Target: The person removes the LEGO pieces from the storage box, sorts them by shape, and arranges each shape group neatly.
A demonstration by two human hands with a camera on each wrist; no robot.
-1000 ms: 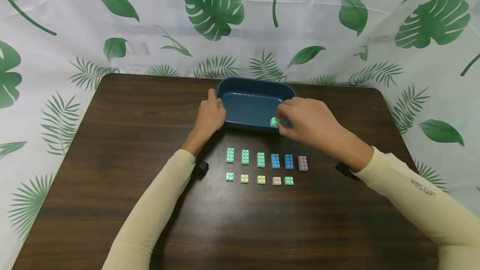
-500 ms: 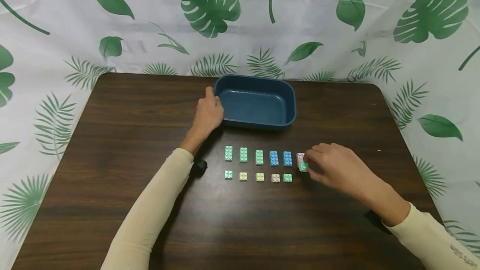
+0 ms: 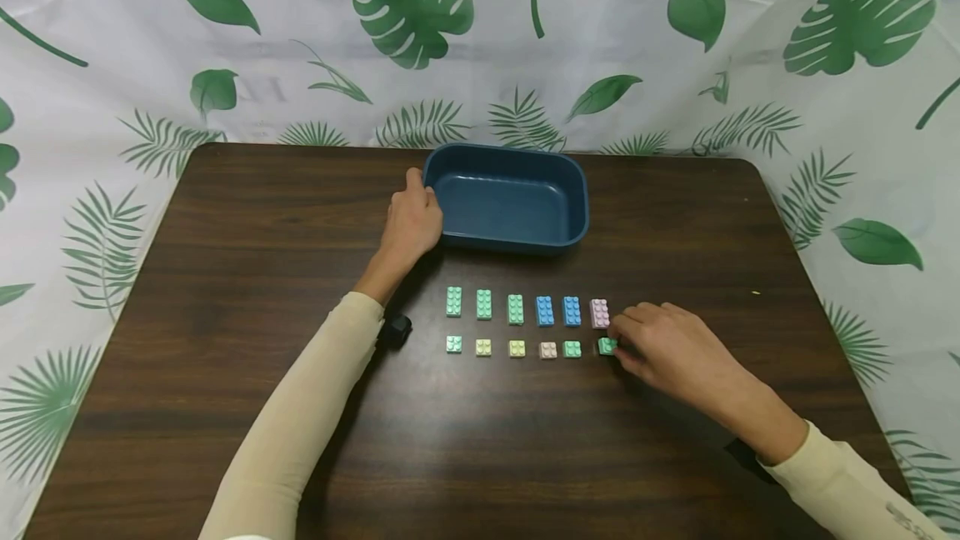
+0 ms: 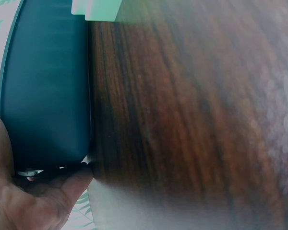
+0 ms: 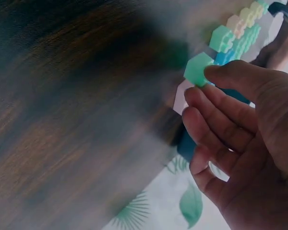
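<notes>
A small green toy brick [image 3: 607, 346] lies at the right end of the front row, pinched between thumb and fingertips of my right hand [image 3: 671, 348]. The right wrist view shows the thumb on the side of that green brick [image 5: 198, 68]. Just behind it lies a pink brick [image 3: 599, 313], next to two blue bricks [image 3: 572, 312]. My left hand [image 3: 411, 219] grips the left end of a dark blue bin [image 3: 510, 242] with nothing in it. In the left wrist view the thumb reaches along the end of the bin [image 4: 48, 96].
The back row also has several long green bricks [image 3: 483, 304]. Small square ones fill the front row: green, yellow [image 3: 517, 348] and pale pink [image 3: 548, 350]. All stand on a dark wooden table [image 3: 480, 457], and a leaf-print curtain [image 3: 300, 40] hangs behind its far edge.
My right hand has come from over the bin's front right corner to the table with the green brick, setting it in front of the pink one. The left hand stays on the bin.
</notes>
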